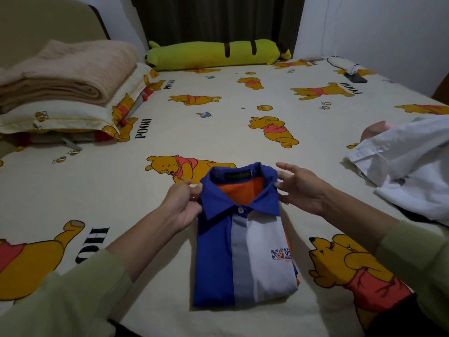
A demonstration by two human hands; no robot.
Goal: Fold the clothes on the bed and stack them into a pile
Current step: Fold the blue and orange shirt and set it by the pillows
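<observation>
— Bed sheet (218, 132): cream, bear print. Landmark item?
— Folded shirt (243, 251), blue, grey and white with orange lining, lying flat on the sheet near the front edge, collar pointing away.
— Left hand (182, 205)?
— At the shirt's left collar corner, fingers and thumb pinching the cloth.
— Right hand (298, 188)?
— Just right of the collar, fingers spread straight, tips touching its edge.
— Other stock?
— White garments (408, 166), unfolded, well right of the shirt.
</observation>
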